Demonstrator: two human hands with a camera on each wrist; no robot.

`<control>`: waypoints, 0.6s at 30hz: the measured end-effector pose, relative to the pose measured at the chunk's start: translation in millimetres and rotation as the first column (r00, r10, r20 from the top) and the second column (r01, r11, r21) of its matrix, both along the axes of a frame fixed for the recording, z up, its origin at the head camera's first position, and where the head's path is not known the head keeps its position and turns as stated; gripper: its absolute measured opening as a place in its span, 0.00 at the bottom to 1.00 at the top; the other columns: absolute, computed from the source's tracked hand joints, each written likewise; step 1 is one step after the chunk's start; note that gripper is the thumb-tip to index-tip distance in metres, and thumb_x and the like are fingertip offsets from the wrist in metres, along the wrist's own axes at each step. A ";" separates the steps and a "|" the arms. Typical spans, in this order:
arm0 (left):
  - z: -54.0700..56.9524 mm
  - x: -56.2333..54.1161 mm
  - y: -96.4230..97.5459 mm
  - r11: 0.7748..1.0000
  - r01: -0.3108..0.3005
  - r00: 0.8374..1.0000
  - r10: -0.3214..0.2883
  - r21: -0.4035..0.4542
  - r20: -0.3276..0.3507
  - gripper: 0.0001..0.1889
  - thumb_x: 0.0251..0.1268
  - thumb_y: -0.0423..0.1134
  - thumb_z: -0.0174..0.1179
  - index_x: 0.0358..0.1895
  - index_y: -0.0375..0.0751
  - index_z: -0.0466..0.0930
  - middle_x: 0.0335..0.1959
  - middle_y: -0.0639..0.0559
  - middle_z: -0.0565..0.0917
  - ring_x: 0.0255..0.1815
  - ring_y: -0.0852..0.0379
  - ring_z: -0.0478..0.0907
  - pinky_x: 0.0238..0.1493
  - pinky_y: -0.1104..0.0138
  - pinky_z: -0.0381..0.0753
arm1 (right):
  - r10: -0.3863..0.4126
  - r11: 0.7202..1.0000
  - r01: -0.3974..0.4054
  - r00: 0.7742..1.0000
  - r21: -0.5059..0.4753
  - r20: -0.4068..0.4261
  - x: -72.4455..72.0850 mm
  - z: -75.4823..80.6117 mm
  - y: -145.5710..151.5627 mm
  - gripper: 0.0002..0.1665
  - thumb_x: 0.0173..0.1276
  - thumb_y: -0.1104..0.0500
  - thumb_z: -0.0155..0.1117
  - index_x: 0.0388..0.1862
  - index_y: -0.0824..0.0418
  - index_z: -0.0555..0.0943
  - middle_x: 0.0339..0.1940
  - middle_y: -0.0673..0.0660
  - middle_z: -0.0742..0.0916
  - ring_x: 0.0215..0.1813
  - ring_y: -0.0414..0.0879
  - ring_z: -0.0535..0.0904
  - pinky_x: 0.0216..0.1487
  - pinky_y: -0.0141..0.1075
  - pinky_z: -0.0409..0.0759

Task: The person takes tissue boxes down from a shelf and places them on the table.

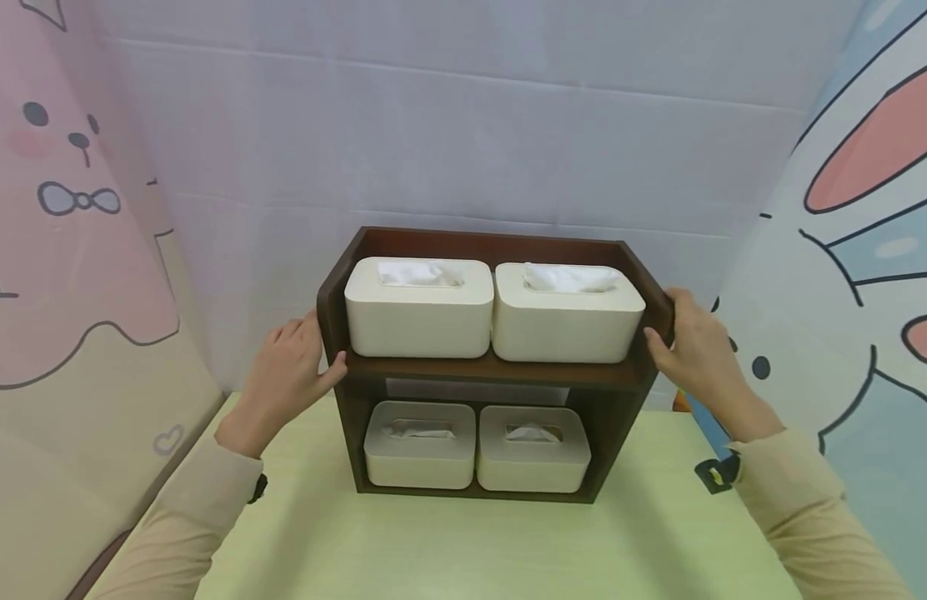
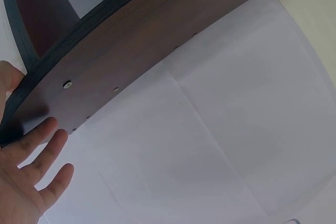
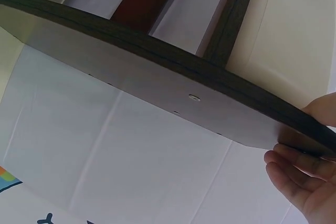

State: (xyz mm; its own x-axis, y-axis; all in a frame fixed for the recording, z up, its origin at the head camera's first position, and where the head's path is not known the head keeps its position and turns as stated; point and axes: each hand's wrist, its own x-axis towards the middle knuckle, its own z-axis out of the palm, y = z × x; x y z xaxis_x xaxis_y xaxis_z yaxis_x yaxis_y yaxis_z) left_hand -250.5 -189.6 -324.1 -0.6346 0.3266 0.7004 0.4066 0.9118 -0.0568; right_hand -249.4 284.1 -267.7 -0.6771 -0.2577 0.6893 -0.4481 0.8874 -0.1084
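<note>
A dark brown two-tier shelf (image 1: 493, 373) stands upright on the table. Two cream tissue boxes, a left one (image 1: 418, 327) and a right one (image 1: 564, 332), sit side by side on its upper tier. Below are two more, a left box (image 1: 418, 468) and a right box (image 1: 533, 472). White tissue pokes from each slot. My left hand (image 1: 289, 367) holds the left side panel (image 2: 142, 45), thumb at its front edge and fingers spread along the outside. On the opposite panel (image 3: 157, 85), my right hand (image 1: 696, 354) grips the edge between thumb and fingers.
The pale yellow-green table (image 1: 433, 550) extends in front of the shelf. A white cloth backdrop (image 1: 463, 125) hangs behind it. Cartoon-printed cloths stand at left (image 1: 81, 275) and right (image 1: 779, 350). A dark strap (image 1: 714, 473) shows by the right cuff.
</note>
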 end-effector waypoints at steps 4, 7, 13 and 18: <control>0.3 -1.1 0.7 1.000 0.005 1.000 -0.005 0.001 -0.009 0.28 0.53 0.44 0.56 0.52 0.24 0.65 0.41 0.32 0.79 0.42 0.38 0.76 0.44 0.50 0.73 | -0.006 1.000 0.006 1.000 0.003 0.009 1.0 -0.2 1.0 0.30 0.53 0.68 0.64 0.52 0.80 0.65 0.33 0.74 0.79 0.26 0.61 0.77 0.26 0.52 0.76; 0.2 -1.6 1.3 1.000 0.004 1.000 -0.004 0.004 -0.010 0.29 0.53 0.44 0.56 0.52 0.23 0.65 0.40 0.32 0.79 0.42 0.38 0.76 0.44 0.50 0.73 | -0.008 1.000 0.008 1.000 0.007 0.014 1.2 -0.5 1.7 0.30 0.53 0.68 0.64 0.51 0.80 0.65 0.32 0.73 0.79 0.25 0.60 0.77 0.26 0.52 0.76; -1.9 -2.2 1.4 1.000 -0.002 1.000 0.002 0.020 -0.001 0.29 0.54 0.44 0.55 0.52 0.23 0.65 0.40 0.32 0.79 0.42 0.38 0.76 0.44 0.50 0.73 | -0.006 1.000 0.006 1.000 0.014 0.006 0.3 -1.8 3.3 0.29 0.53 0.67 0.64 0.51 0.79 0.65 0.32 0.73 0.79 0.26 0.59 0.77 0.27 0.52 0.76; -2.5 -1.9 -0.2 1.000 -0.002 1.000 0.002 0.030 -0.011 0.29 0.53 0.45 0.55 0.52 0.22 0.66 0.40 0.31 0.79 0.41 0.37 0.76 0.43 0.49 0.73 | -0.006 1.000 0.006 1.000 0.023 -0.008 -1.0 -2.9 2.0 0.28 0.56 0.66 0.62 0.52 0.79 0.65 0.31 0.72 0.79 0.27 0.59 0.76 0.28 0.52 0.75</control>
